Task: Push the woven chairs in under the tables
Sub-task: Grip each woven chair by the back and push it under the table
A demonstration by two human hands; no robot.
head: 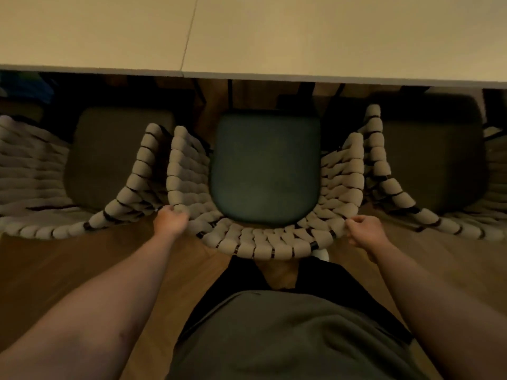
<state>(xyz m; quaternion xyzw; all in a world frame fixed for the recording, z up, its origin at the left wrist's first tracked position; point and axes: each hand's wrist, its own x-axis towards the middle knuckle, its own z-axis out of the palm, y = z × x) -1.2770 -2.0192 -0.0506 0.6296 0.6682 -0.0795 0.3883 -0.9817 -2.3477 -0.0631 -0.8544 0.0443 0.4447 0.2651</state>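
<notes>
Fingers (172, 212) of the left hand (170, 222) and right hand (363, 231) curl over the back rim of the middle woven chair (260, 244): thick pale cords around a dark cushion (266, 171), its front near the table (274, 37) edge. Chair legs vanish in shadow under the table; second chair (129, 174) and third chair (384, 165) beside it are cropped.

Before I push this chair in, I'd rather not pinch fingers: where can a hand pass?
Bare floor lies behind the left chair, outside the left hand, and behind the right chair, outside the right hand. The tabletop shows bare too. Crowded: woven sides of the middle chair nearly meet both neighbours.
</notes>
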